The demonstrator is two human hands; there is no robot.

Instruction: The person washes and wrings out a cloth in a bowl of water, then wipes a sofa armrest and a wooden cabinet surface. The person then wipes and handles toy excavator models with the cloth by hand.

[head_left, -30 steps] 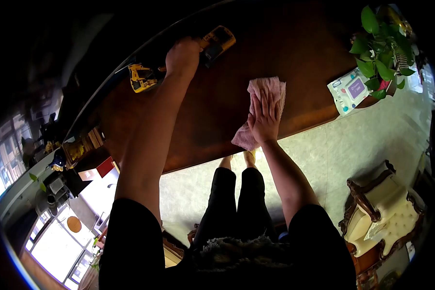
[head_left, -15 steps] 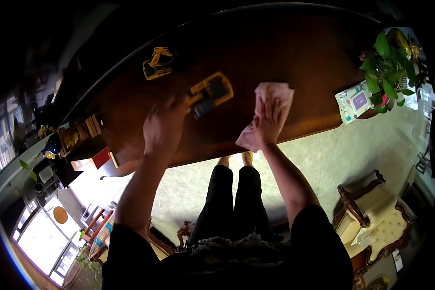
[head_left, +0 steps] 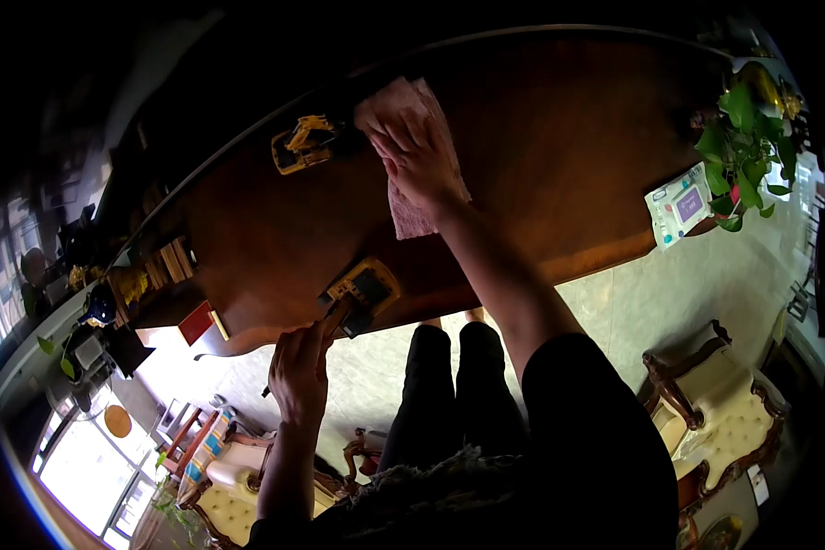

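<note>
The right hand (head_left: 420, 165) is lying flat atop the pink cloth (head_left: 414, 215), whose long axis is running near-to-far across the desk (head_left: 559, 174); the left hand (head_left: 300, 371) is gripping a toy excavator (head_left: 373, 286) by the near edge

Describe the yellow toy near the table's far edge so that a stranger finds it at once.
On the brown table, look toward the far edge, on the left. Left of the pink cloth under the right hand stands a yellow toy digger with a folded arm. Unlike the other yellow toy, held at the near edge by the left hand, it stands untouched.
</note>
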